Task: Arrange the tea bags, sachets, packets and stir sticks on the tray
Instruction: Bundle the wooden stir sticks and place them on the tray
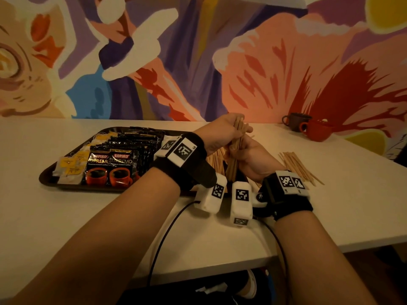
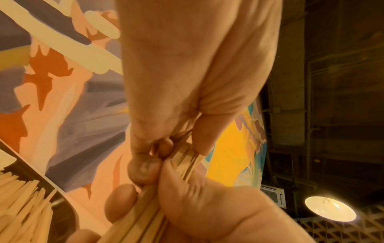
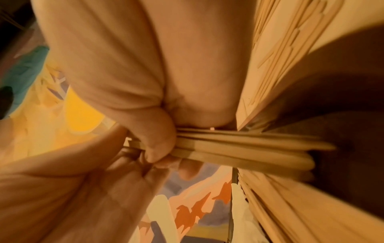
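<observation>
Both hands clamp one stick bundle [image 1: 236,148] upright, left hand [image 1: 220,133] above right hand [image 1: 251,159], likely squaring ends; loose sticks [image 1: 297,166] right of them.

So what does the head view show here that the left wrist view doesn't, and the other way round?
Only the head view shows the tray with coffee packets and tea bags, loose stir sticks on the table, and two cups. Only the left wrist view shows a lit ceiling lamp. Both show the left hand and right hand gripping the stick bundle.
</observation>
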`<state>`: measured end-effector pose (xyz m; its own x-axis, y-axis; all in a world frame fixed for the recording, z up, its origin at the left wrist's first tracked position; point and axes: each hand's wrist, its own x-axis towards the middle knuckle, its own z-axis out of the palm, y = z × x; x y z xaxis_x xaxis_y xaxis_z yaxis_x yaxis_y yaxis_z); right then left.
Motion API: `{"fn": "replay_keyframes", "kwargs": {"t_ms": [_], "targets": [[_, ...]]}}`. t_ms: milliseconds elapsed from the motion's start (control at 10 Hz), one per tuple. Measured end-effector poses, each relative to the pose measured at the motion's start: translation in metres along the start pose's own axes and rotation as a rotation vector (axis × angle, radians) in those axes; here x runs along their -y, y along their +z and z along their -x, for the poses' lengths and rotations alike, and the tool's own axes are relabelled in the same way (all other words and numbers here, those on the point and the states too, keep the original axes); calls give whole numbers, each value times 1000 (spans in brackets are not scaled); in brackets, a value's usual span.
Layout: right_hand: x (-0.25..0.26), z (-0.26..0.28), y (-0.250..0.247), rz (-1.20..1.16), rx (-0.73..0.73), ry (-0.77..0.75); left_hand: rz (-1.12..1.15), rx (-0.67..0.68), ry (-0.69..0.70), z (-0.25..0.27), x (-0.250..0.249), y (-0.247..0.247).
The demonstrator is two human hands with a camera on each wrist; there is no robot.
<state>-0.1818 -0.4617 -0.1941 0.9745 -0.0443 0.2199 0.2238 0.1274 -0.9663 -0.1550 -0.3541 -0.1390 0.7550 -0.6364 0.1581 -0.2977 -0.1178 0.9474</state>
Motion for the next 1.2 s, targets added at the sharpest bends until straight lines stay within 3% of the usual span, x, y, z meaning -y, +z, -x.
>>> {"fn": "replay_keyframes", "kwargs": {"t_ms": [200,400,600,800,900,1000,1100,1200], "targets": [[-2,-2,-3,95,37,34,-86,25,-21,1,8,-1],[2,0,-2,41,-17,44,-171,93,-108,9,9,-5],[18,-5,-2,-14,-98,76,86,16,-252,13,12,-19],[29,-5,9,176,70,346,344,-180,-408,24,17,-30],[29,-13,10,238,-45,493,398,-171,-438,32,16,-25],[22,-30,1,474,-84,593,397,-184,-483,36,15,-20],[16,-42,-6,636,-87,640,607,-122,-597,39,14,-17],[26,-30,10,880,-63,657,576,-146,-567,35,17,-18]]}}
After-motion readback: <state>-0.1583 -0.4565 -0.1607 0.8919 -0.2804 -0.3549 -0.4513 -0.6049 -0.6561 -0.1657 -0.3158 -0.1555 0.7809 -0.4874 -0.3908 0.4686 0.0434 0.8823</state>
